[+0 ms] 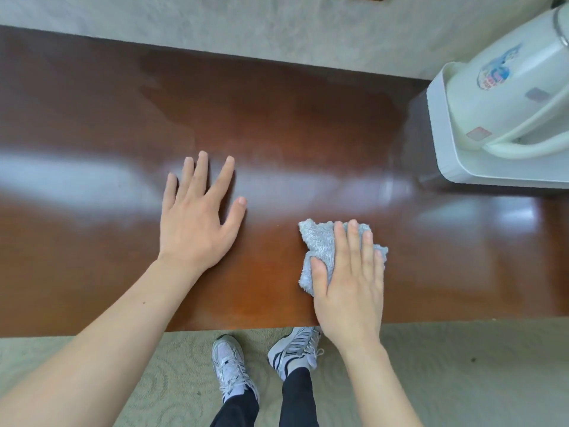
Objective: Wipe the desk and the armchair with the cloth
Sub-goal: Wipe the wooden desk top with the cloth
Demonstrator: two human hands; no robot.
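A glossy brown wooden desk [92, 103] fills the middle of the view. My right hand [351, 282] presses flat on a crumpled light grey cloth [317, 241] near the desk's front edge, fingers over the cloth and thumb on its left side. My left hand [197, 217] rests flat on the bare desk top to the left of the cloth, fingers spread, holding nothing. No armchair is in view.
A white kettle [505, 97] stands on a white tray [443, 143] at the desk's right end. A pale wall runs behind the desk. My two sneakers [228, 365] stand on beige carpet [462, 380] in front of the desk.
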